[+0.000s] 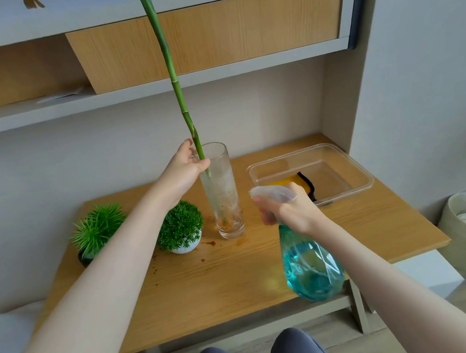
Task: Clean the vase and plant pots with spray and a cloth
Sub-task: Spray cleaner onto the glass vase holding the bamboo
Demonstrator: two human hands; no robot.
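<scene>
The tall glass vase (221,190) stands upright near the middle of the wooden worktop (211,277), its wall misted and streaked, with brownish residue at the bottom and small brown spots on the wood around its base. The left hand (183,169) is wrapped round the vase's upper rim and the green stalk (171,73) that rises out of it, so it grips both together. The right hand (290,208) holds a spray bottle (309,259) of blue liquid by the neck, a finger on the trigger and the nozzle turned left toward the glass from just beside it. Two small plant pots sit to the left of the vase — a white pot (186,244) close by and a dark pot (87,256) farther left, partly hidden behind the forearm. The cloth (296,181), yellow with a dark edge, lies in a clear plastic tray (342,159) at the far right. The chief risk seems to be the vase itself: it is narrow, top-heavy with the long stalk, and wet glass may slip if the grip shifts, tipping it onto the white pot. Spray could also land on the stalk or worktop rather than the glass — and the cloth is out of reach while both hands are occupied.
</scene>
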